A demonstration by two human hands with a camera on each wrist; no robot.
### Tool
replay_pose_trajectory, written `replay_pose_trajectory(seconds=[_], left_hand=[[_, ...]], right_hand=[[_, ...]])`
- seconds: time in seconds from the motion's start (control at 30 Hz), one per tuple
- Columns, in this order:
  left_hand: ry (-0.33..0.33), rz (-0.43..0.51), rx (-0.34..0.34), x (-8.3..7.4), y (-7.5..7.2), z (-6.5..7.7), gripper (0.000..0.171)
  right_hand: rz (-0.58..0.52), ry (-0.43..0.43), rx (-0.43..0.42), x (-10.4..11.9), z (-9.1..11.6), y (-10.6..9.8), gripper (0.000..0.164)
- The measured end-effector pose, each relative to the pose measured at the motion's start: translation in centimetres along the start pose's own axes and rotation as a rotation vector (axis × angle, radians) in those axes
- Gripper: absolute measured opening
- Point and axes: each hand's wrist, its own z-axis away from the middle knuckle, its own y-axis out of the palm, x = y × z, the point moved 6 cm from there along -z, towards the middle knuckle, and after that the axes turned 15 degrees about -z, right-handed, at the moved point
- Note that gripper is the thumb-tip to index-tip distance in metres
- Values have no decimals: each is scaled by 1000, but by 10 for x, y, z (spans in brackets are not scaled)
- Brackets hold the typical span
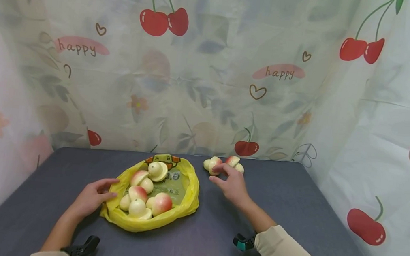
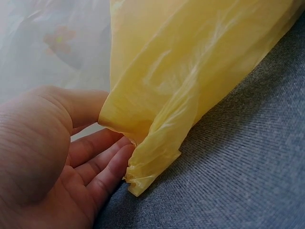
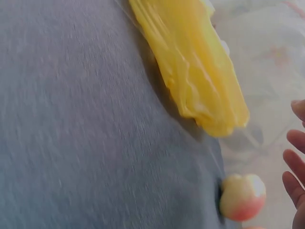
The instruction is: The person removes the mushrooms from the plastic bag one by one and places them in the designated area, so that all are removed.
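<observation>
My left hand (image 1: 90,197) holds the left rim of a yellow plastic bag (image 1: 187,209), thumb and fingers at its edge. In the left wrist view, the left hand (image 2: 52,157) meets a loose bag corner (image 2: 157,157); some fingertips are hidden. Several cream toy mushrooms with pink-red caps, one a mushroom (image 1: 162,204) at the front, lie inside the bag. My right hand (image 1: 235,186) reaches over a mushroom (image 1: 212,164) at the table's back, its fingers apart and gripping nothing. A second mushroom (image 1: 236,163) is beside it. The right wrist view shows one mushroom (image 3: 242,196) near the fingers.
The dark grey tabletop (image 1: 202,245) lies under everything. A cherry-patterned curtain (image 1: 200,103) rises behind the table and along both sides. Black wrist devices (image 1: 244,242) are strapped on the forearms. The bag's opening faces up, its rim spread wide.
</observation>
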Motion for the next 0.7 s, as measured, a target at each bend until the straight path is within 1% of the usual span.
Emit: replay_pose_trajectory(seconds=[0.17,0.27,0.57,0.7], left_hand=[[3,-8,-3,0,0,0,53],[1,-8,-6,0,1,0,52],[2,-3,-13,-2,1,0,51],[1,-10,-17,0,0,0,51]], right_hand=[[-44,14,48,3,2,16,23],[-57,8,92,5,2,26,24],[-49,-8,272,18,4,58,29],[-26,-32,388,28,3,77,35]])
